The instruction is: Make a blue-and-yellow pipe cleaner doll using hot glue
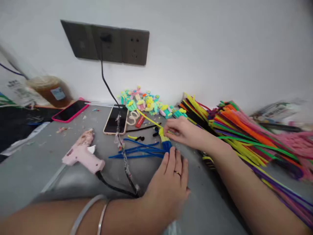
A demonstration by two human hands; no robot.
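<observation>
A small yellow-and-blue pipe-cleaner figure [165, 139] lies on the grey table, with several loose blue pipe cleaners [139, 151] beside its blue end. My left hand [168, 182] lies flat, fingers stretched forward, fingertips touching that blue end. At the yellow end, my right hand [177, 130] is closed in a pinch on a yellow pipe cleaner [149, 118], whose free length runs up and left. Short yellow and black pieces [137, 138] lie left of the figure. What is under my left fingers is hidden.
A pink glue gun [84, 151] lies left, its black cord [114, 187] crossing the table. Two phones [116, 119] [70, 111], a drink cup [52, 91], finished colourful pipe-cleaner pieces [149, 104] and a red block [140, 121] stand toward the wall. Bundled pipe cleaners [239, 127] fill the right.
</observation>
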